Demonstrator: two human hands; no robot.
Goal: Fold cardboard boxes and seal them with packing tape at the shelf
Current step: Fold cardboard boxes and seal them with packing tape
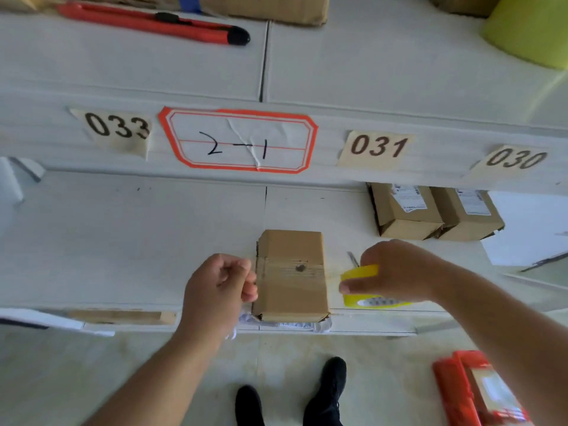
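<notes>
Head view, looking down at white shelving. Small cardboard box (290, 275) sits at the front edge of the lower shelf (123, 241), near its middle, closed, with a band of clear tape across its top. Left hand (219, 285) is at the box's left side, fingers curled, thumb and fingertips pinched together against the box edge; whether they hold the tape end is too blurry to tell. Right hand (396, 269) grips a yellow tape roll (364, 287) just right of the box, fingers wrapped over the roll, a faint strip of tape running from roll toward box. Thin metal blade-like item (353, 259) lies on the shelf just behind the roll. Two labelled cardboard parcels (436, 213) sit side by side toward the back right of the lower shelf. Upper shelf front edge carries tags 033, 031, 030 and a red-bordered label (238, 139) reading 2-1. Red utility knife (153, 23) lies on the upper shelf, left part. Red packaging (479, 392) on the floor, bottom right; black shoes (332, 392) below.
</notes>
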